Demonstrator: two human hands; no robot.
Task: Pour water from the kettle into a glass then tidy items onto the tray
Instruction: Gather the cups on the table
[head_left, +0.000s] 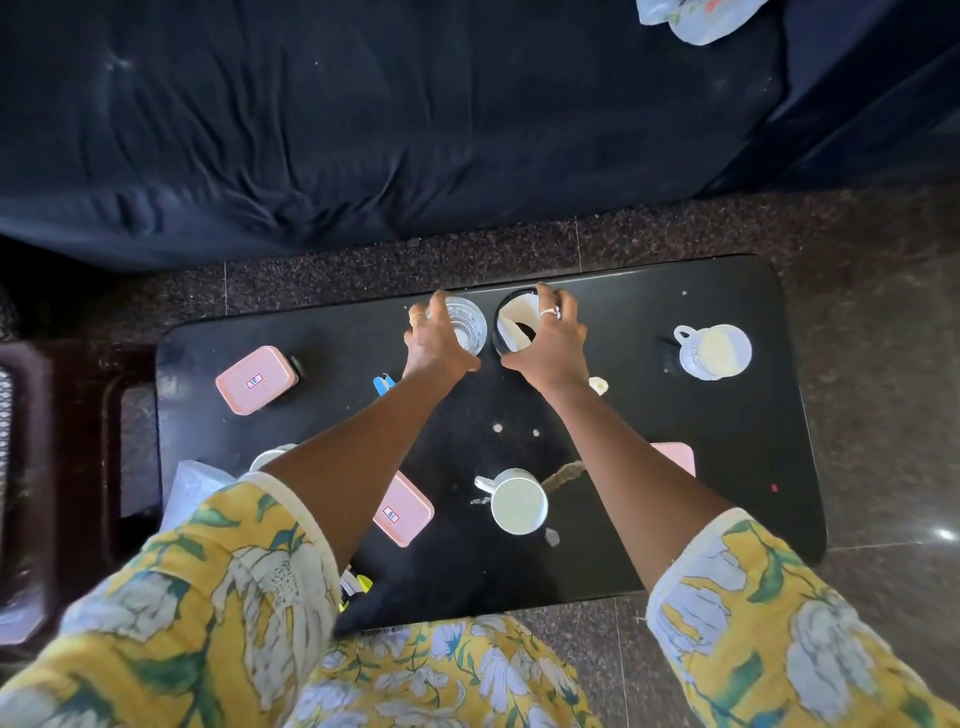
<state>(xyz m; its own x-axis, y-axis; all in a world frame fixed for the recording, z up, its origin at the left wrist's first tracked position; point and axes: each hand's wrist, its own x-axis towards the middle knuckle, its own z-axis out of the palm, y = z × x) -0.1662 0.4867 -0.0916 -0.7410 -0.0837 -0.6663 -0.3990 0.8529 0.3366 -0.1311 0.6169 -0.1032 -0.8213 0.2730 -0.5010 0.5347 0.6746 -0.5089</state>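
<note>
A clear drinking glass (467, 325) stands at the far edge of the black table (675, 415). My left hand (439, 338) curls round its left side. Right beside it stands a dark cup (514, 327) with white paper inside, and my right hand (553, 338) grips its rim from the right. I see no kettle and no tray for certain.
Two pink lidded boxes (254, 379) (402, 512), a white mug (517, 499), a white cup on a saucer (714, 351), a pink item (675, 457) and a blue clip (383, 384) lie on the table. A dark sofa (363, 130) lies beyond, a brown stool (62, 467) at left.
</note>
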